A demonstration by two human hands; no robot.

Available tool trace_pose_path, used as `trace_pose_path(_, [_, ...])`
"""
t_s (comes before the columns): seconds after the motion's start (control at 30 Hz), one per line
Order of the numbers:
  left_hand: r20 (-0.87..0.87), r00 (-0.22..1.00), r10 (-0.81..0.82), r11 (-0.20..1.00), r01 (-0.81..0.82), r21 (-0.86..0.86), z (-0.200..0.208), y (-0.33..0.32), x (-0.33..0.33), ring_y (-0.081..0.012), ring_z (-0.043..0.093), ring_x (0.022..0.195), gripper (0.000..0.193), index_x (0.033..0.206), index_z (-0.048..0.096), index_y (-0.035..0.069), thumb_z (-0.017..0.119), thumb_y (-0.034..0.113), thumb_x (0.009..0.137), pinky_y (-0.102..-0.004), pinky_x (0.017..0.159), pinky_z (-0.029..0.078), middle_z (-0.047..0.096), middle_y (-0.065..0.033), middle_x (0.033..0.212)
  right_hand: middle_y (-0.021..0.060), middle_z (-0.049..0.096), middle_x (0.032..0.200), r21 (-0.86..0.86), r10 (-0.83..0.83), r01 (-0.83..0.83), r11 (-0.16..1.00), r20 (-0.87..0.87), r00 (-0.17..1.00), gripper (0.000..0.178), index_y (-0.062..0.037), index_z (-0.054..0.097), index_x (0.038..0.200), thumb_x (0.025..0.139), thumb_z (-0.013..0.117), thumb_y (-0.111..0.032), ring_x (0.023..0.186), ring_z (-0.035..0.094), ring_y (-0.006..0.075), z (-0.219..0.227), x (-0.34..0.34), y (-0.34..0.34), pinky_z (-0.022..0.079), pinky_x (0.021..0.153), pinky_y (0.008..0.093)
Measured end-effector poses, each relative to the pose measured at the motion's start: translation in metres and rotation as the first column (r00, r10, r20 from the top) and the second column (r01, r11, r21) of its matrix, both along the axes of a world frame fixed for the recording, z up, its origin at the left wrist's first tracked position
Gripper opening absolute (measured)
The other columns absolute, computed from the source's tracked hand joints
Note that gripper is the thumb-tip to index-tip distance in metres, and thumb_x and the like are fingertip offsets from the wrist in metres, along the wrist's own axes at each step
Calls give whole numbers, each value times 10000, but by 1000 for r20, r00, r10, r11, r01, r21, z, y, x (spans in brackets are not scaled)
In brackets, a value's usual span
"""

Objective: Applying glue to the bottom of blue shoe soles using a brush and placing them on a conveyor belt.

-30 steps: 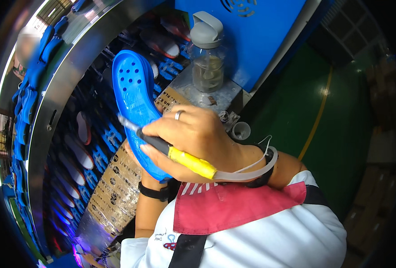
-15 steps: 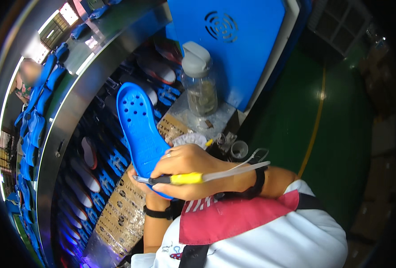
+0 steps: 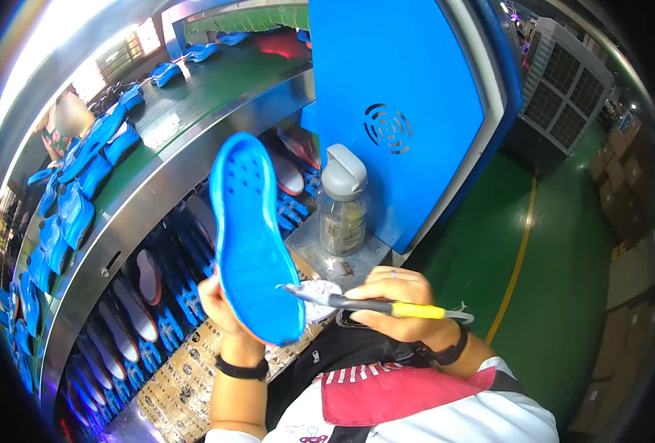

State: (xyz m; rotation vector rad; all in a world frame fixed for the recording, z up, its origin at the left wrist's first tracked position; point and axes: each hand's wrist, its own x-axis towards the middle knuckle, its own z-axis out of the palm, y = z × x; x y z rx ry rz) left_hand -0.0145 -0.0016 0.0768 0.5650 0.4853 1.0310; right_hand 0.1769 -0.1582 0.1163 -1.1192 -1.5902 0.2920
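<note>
My left hand [image 3: 228, 314] grips a blue foam shoe sole [image 3: 252, 236] by its lower left edge. The sole stands tilted, holes toward its upper end, its hollowed face toward me. Some of my left fingers are hidden behind it. In my right hand [image 3: 398, 303] is a slim tool with a yellow and black handle [image 3: 418, 311], a shiny metal tip and a pale tail. The tip lies over the sole's lower right part; whether it touches cannot be made out.
Blue footwear pieces [image 3: 74, 214] lie along a green conveyor [image 3: 187, 118] at the left. Below it, a rack holds pale insole-shaped pieces [image 3: 132, 314]. A lidded clear bottle [image 3: 342, 214] stands beside a blue machine panel [image 3: 394, 74]. Across the conveyor is another person [image 3: 65, 125].
My right hand has moved right, off the sole's face, with the tool. The sole has turned more upright and shows its hollowed face. The view has shifted, showing more conveyor.
</note>
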Motion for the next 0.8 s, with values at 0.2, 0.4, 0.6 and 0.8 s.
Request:
trace_pose_path(0.2, [263, 956, -133, 965, 65, 253, 65, 108, 58, -327, 640, 931, 454, 1084, 605, -22, 411, 314, 848, -433, 869, 507, 665, -167, 1021, 109, 628, 737, -66, -172, 167, 984, -81, 982, 260, 14, 677, 907, 709, 763, -129, 619, 566, 223, 9, 41, -48, 438, 568, 308])
trace_pose_path(0.4, [161, 985, 69, 997, -75, 28, 126, 213, 165, -356, 497, 1170, 510, 1211, 543, 77, 403, 380, 825, -599, 1006, 325, 550, -151, 1249, 115, 642, 739, -125, -301, 285, 950, -133, 944, 233, 17, 676, 902, 710, 747, -95, 624, 593, 211, -9, 78, -95, 448, 570, 292])
trace_pose_path(0.6, [158, 987, 16, 1000, -17, 8, 148, 283, 234, -426, 422, 1235, 610, 1331, 409, 96, 440, 410, 808, -631, 1020, 274, 443, -182, 1345, 103, 636, 714, -218, -435, 387, 896, -250, 865, 241, 9, 683, 888, 699, 750, -125, 616, 590, 187, -34, 108, -131, 432, 563, 272])
trace_pose_path(0.8, [171, 968, 185, 941, -225, 251, 117, 379, 302, -346, 580, 1069, 286, 1173, 492, 11, 418, 141, 929, -509, 957, 467, 579, -196, 1150, 103, 626, 684, -291, -452, 368, 883, -318, 834, 250, 25, 683, 848, 645, 731, -112, 596, 586, 189, -52, 131, -130, 439, 558, 271])
